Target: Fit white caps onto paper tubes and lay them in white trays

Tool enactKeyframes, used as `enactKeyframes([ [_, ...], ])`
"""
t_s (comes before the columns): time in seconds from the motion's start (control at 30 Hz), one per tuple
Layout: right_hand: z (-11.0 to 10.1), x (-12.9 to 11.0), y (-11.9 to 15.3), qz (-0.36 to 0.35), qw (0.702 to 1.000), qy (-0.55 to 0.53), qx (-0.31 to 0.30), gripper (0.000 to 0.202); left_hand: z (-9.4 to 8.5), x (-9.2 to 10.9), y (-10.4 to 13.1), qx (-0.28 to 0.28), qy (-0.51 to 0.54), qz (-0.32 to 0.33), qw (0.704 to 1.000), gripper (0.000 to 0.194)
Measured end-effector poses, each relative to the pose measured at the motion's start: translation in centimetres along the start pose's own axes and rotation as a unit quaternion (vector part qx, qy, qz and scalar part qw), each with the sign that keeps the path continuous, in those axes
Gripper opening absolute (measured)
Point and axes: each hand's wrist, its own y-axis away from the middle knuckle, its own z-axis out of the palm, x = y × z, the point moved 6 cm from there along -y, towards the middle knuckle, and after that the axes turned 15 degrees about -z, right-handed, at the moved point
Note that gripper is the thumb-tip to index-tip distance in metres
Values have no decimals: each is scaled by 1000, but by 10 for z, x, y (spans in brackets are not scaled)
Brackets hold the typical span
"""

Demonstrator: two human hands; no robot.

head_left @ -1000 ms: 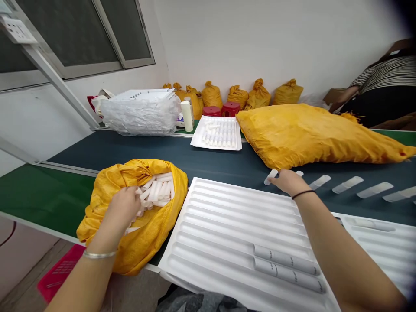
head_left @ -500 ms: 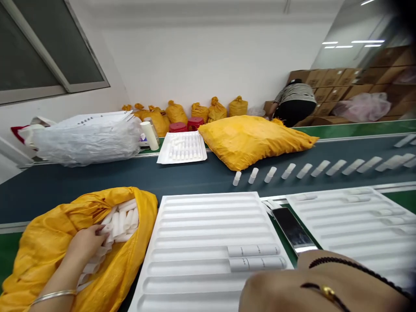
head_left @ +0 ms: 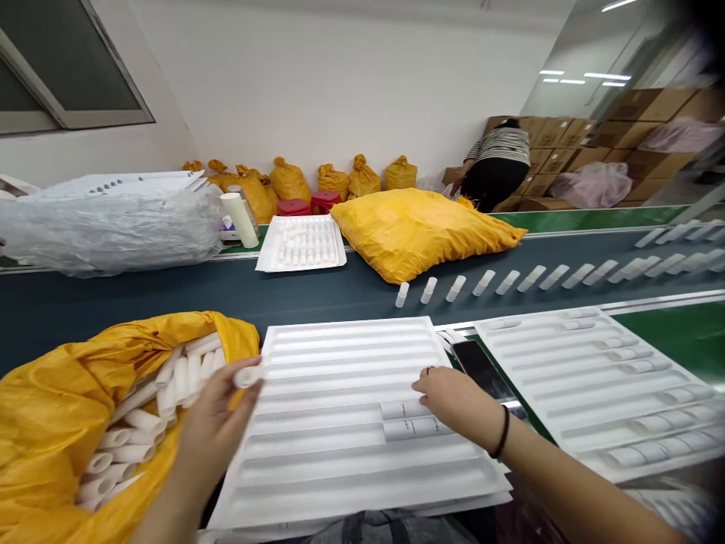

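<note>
A plain white tube (head_left: 248, 376) is pinched between the fingers of my left hand (head_left: 218, 419), its open end towards me, at the left edge of a white grooved tray (head_left: 317, 465). To the left, an open yellow sack (head_left: 62, 378) holds many similar tubes (head_left: 136, 453). Over the right part of the tray is my right hand (head_left: 456, 400), fingers closed together; what they hold, if anything, is hidden. Beside it, an upper printed tube (head_left: 401, 410) and a lower printed tube (head_left: 413, 430) lie in neighbouring grooves.
Behind the tray runs a dark conveyor belt (head_left: 283, 298) bearing a row of standing tubes (head_left: 455, 288). A full yellow sack (head_left: 422, 227) and a small filled tray (head_left: 272, 261) lie across it. A phone (head_left: 481, 370) separates my tray from another tray (head_left: 544, 378). A person (head_left: 498, 166) bends by cartons.
My left hand has come out of the sack, moving right with a tube. My right hand now reaches over the tray; the large blurred wrist at lower right is gone. The view has shifted.
</note>
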Motion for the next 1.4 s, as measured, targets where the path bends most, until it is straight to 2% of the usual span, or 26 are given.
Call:
enactKeyframes([
  [0.07,28,0,-8,-13,1000,5,-27,16,31,24,10,-60,29,30,997,31],
  [0.17,38,0,-6,-50,999,12,-4,16,55,45,19,-105,41,91,989,29],
  [0.27,23,6,-1,-53,996,-16,72,13,60,56,24,-109,43,140,983,28],
  [0.33,6,9,0,-38,982,-104,151,13,61,62,27,-112,34,157,981,29],
  [0.37,-3,8,-1,-39,965,-167,196,14,63,65,28,-120,23,162,979,30],
  [0.43,-18,1,-5,-68,909,-304,275,20,67,70,31,-144,-8,171,975,34],
  [0.5,-31,-13,-12,-117,856,-392,317,26,72,74,33,-165,-48,183,968,37],
  [0.57,-42,-28,-17,-170,835,-399,338,27,73,76,34,-167,-85,194,963,38],
  [0.63,-54,-40,-20,-225,840,-344,355,27,73,76,34,-161,-115,199,960,39],
  [0.77,-65,-54,-20,-312,845,-249,355,37,70,75,37,-177,-104,201,958,42],
  [0.87,-64,-51,-19,-297,852,-221,369,39,63,71,34,-183,-42,162,969,42],
  [0.93,-61,-48,-19,-277,861,-212,371,38,60,67,31,-195,-22,128,972,36],
  [1.0,-57,-47,-21,-264,870,-212,358,34,59,65,31,-197,-17,121,973,29],
  [1.17,-47,-41,-29,-200,886,-262,326,28,52,71,36,-121,-23,195,973,30],
  [1.3,-38,-43,-36,-162,868,-377,280,31,52,81,43,-76,-46,263,961,38],
  [1.4,-38,-51,-35,-167,855,-407,274,30,52,82,47,-65,-40,279,957,41],
])
